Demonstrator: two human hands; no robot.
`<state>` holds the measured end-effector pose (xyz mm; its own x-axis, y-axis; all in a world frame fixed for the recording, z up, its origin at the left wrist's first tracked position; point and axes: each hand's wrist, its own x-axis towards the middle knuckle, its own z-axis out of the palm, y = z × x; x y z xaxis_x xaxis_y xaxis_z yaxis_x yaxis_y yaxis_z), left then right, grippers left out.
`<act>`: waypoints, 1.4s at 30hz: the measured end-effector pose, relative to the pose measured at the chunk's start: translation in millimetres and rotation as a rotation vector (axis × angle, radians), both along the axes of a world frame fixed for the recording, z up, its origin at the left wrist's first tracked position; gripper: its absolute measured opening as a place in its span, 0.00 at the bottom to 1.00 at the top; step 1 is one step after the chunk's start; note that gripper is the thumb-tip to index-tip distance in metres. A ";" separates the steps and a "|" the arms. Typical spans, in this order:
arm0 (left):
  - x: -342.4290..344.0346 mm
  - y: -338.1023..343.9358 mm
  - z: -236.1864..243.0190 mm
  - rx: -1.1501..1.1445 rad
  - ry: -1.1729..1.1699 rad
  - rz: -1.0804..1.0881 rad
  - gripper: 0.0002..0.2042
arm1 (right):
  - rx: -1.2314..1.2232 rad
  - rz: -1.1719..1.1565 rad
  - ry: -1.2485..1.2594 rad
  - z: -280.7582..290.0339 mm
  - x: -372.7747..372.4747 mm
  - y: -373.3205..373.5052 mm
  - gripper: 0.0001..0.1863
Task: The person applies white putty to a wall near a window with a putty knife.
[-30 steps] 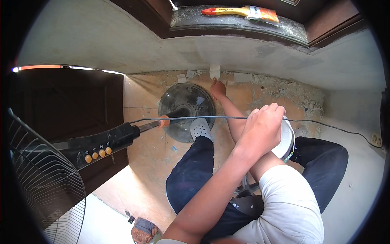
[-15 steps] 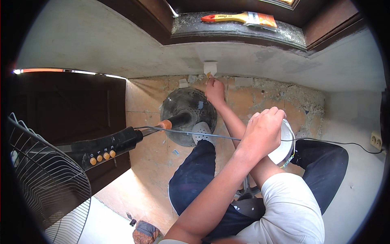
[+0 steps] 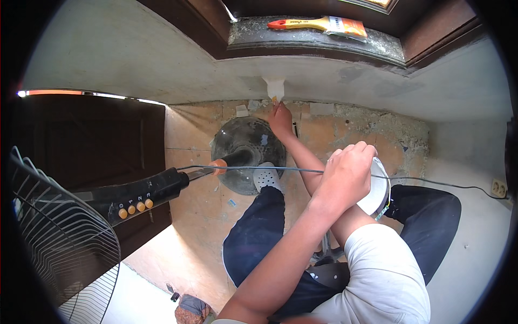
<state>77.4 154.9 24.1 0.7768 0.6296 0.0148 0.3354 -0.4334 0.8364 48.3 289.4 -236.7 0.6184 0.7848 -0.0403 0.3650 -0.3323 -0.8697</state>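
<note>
My left hand [image 3: 348, 173] is closed on the rim of a white round container [image 3: 379, 194], its forearm crossing over my right one. My right hand [image 3: 280, 120] reaches to the base of the wall with fingers pinched on a small yellowish tool [image 3: 274, 99], seemingly a scraper, against a white patch [image 3: 275, 86]. Just left of that hand is the round black fan base [image 3: 245, 129], with my foot in a pale perforated shoe [image 3: 265, 177] resting on it. A thin cord [image 3: 291, 169] runs across the arms.
The fan's control column [image 3: 135, 197] and wire cage [image 3: 65, 243] stand at left before a dark door [image 3: 86, 129]. A paintbrush [image 3: 318, 26] lies on the sill above. A socket [image 3: 499, 186] is on the right wall. Scraps and flakes [image 3: 377, 129] litter the tiled floor.
My right hand has moved up and slightly left along the wall, and the white patch there now looks larger. My left hand still holds the container.
</note>
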 end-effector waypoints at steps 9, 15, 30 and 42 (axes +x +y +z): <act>0.9 -0.2 -1.8 -0.018 0.022 -0.008 0.10 | -0.406 0.002 0.380 -98.7 11.9 0.6 0.24; -6.1 3.5 0.3 -0.008 0.023 0.012 0.10 | -0.439 0.050 0.394 -82.0 14.9 0.3 0.30; 4.6 -1.8 0.6 0.002 0.013 -0.021 0.11 | 0.358 -0.089 0.161 19.4 30.7 -45.2 0.20; -2.6 2.0 -3.8 -0.002 0.061 0.001 0.10 | -0.083 -0.065 0.056 -62.1 35.8 -25.8 0.19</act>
